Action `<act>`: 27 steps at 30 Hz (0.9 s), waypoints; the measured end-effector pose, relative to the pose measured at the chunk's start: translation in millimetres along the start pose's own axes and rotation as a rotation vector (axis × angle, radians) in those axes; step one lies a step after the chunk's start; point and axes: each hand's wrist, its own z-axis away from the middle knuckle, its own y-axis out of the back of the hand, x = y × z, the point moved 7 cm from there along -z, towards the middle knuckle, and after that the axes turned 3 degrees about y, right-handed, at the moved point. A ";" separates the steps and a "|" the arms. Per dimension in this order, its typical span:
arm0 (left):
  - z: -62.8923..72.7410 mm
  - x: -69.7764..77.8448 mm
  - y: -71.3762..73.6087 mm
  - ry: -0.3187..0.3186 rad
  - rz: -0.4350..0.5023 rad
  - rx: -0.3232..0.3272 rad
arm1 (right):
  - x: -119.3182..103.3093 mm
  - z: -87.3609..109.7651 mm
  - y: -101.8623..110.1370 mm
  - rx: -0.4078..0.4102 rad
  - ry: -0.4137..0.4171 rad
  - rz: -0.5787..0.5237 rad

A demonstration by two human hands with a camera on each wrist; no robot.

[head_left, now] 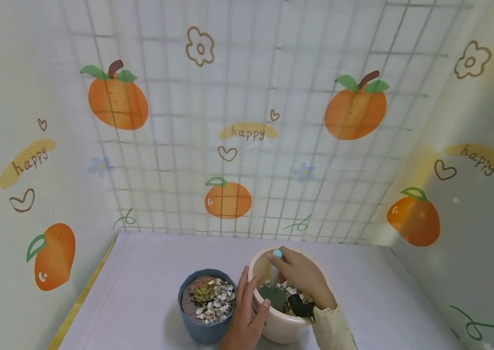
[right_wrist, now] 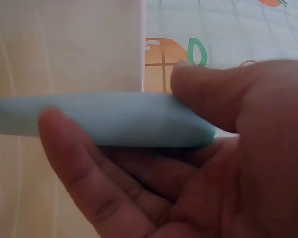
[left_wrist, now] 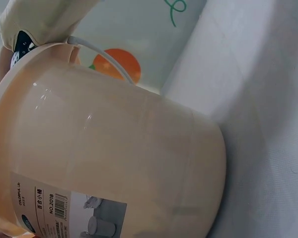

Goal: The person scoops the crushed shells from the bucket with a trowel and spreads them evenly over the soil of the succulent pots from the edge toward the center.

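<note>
Work at the bucket. Right hand clamped on the pale blue handle of a small shovel, thumb near the butt end, fingers curled under the shaft. Shovel stands steeply inside the cream bucket, its dull green blade down among the white pebbles; how deep the edge sits, cannot tell.

Left hand at the near-left side of the bucket, between it and the blue pot. Fingers fairly straight, spread a little, touching rim and outer wall; no clasp on anything seen.

Step in hand, as I judge it: scooping or gathering pebbles in the bucket, with the left hand steadying. Next move seems to call for working the blade under the stones, then raising it level without knocking the rim, the bucket kept from tipping.

Shovel relative to the right hand: handle within the grip, blade below the fingers, inside the bucket wall. Blue pot stands just beside the left hand on the tabletop; in it a succulent, with more pebbles covering the soil to the plant's right.
</note>
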 end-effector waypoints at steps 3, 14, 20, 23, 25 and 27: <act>0.3 -0.5 -0.2 0.000 0.005 0.002 | -0.3 -0.2 0.2 0.004 0.000 -0.028; 0.4 -0.6 -0.4 -0.002 -0.008 0.004 | -2.5 2.2 8.9 0.135 -0.018 -0.221; 0.8 -0.1 0.0 -0.005 -0.020 0.004 | 2.8 2.9 18.5 0.263 -0.053 -0.216; 0.9 0.6 0.3 -0.007 -0.023 0.003 | 6.3 5.1 27.2 0.362 -0.082 -0.200; 0.9 0.5 0.6 -0.007 -0.023 0.001 | 8.5 7.2 32.2 0.424 -0.100 -0.197; 0.9 0.0 0.9 -0.006 -0.016 -0.002 | 9.9 9.3 36.3 0.476 -0.112 -0.188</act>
